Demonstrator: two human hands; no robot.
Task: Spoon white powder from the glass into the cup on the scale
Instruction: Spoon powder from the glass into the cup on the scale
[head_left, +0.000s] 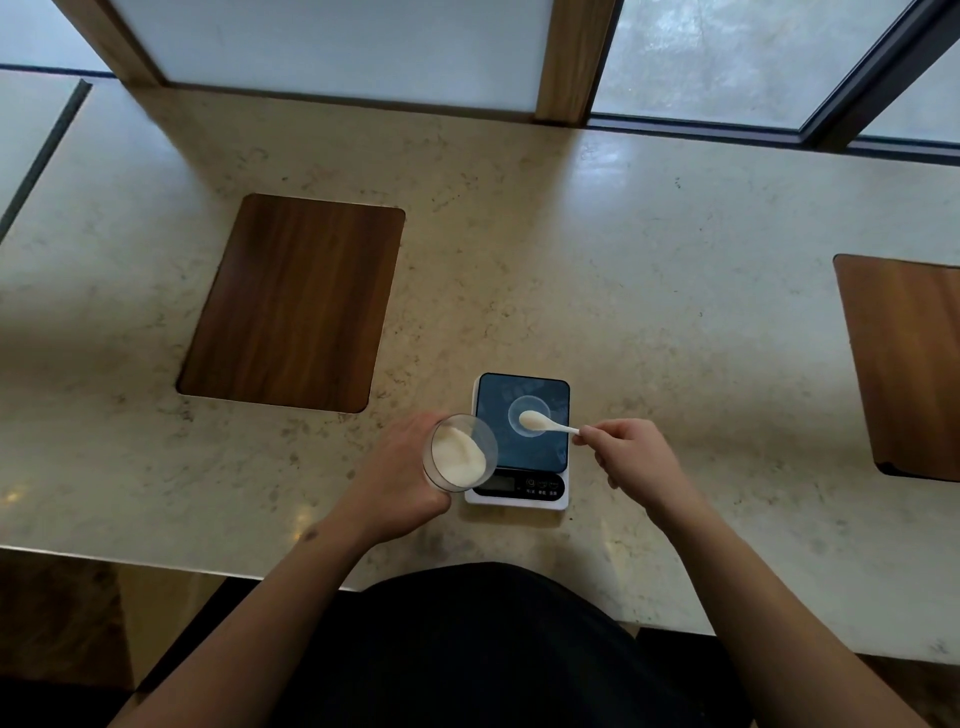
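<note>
My left hand (397, 483) grips a clear glass (460, 452) tilted towards me, with white powder heaped inside it, just left of the scale. The small kitchen scale (519, 441) has a dark glossy platform and a white base with a display at its front. A small clear cup (529, 415) stands on the platform. My right hand (631, 457) pinches the handle of a white spoon (545, 424), whose bowl holds powder and hovers over the cup.
The scale sits near the front edge of a beige stone counter (675, 291). A dark wooden inset panel (296, 301) lies to the back left and another (904, 364) at the far right. Windows and wooden posts run along the back.
</note>
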